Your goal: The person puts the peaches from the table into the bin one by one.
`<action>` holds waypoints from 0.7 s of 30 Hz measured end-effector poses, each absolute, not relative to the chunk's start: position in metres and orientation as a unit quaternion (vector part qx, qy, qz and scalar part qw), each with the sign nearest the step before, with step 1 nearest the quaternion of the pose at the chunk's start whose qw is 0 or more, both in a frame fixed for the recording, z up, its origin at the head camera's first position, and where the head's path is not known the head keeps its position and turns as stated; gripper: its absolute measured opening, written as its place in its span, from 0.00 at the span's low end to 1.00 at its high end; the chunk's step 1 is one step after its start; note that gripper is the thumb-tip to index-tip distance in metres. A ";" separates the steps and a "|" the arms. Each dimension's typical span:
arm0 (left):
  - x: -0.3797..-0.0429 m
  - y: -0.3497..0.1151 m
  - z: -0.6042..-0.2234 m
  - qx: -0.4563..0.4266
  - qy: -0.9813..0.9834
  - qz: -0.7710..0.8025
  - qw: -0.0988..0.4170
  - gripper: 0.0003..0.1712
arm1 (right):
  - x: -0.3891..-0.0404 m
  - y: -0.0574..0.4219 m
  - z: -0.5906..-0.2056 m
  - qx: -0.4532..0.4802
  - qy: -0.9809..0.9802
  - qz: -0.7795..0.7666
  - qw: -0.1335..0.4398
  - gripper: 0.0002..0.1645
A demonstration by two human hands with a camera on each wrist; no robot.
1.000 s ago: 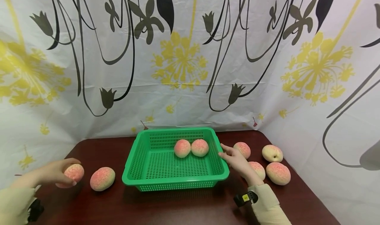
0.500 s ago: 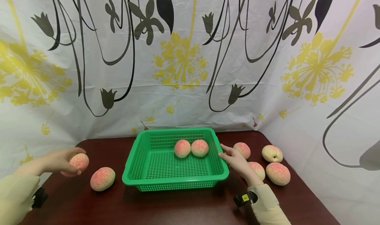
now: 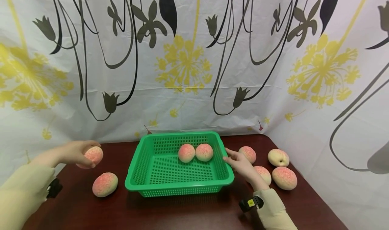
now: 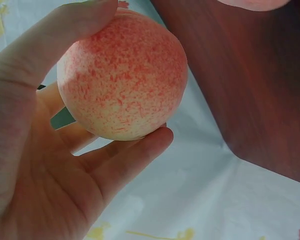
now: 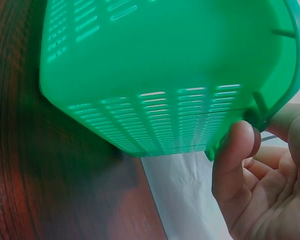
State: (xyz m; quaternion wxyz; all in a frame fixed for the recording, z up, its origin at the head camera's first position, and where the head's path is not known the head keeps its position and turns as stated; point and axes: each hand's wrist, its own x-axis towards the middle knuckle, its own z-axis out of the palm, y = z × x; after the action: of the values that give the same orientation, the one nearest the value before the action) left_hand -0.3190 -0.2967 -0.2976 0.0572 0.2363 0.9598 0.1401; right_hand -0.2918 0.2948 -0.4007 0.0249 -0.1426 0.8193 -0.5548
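In the head view my left hand holds a pink peach above the table's left side. The left wrist view shows the thumb over this peach and the fingers around its other side. A green plastic basket stands mid-table with two peaches inside, one peach touching the other peach. My right hand grips the basket's right rim. In the right wrist view, its thumb lies under the rim and the index finger goes behind it. Another peach lies left of the basket.
Several peaches lie on the right of the dark red table: a far peach, a paler peach, a large peach, and a peach partly hidden by my right forearm. A patterned curtain hangs behind the table.
My left hand has moved up, away from me and to the right, carrying the peach. The right hand stays at the basket's rim, and the basket has not moved on the table.
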 end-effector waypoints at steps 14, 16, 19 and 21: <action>-0.329 -0.269 -0.282 0.248 0.958 0.132 0.063 0.43 | -0.291 0.294 -0.401 -0.144 0.825 -0.546 0.021 0.37; -0.331 -0.264 -0.281 0.245 0.958 0.134 0.064 0.43 | -0.291 0.294 -0.402 -0.143 0.825 -0.546 0.021 0.37; -0.333 -0.257 -0.279 0.246 0.957 0.140 0.066 0.43 | -0.291 0.294 -0.401 -0.142 0.825 -0.546 0.020 0.37; -0.333 -0.252 -0.278 0.249 0.955 0.145 0.069 0.44 | -0.291 0.294 -0.401 -0.142 0.824 -0.548 0.022 0.37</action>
State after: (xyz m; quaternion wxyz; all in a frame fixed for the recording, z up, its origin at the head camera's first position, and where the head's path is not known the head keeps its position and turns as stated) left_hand -0.3335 -0.2516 -0.2781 0.0693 0.2492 0.9550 0.1452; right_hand -0.2907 0.2937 -0.4005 0.0222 -0.1423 0.8238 -0.5482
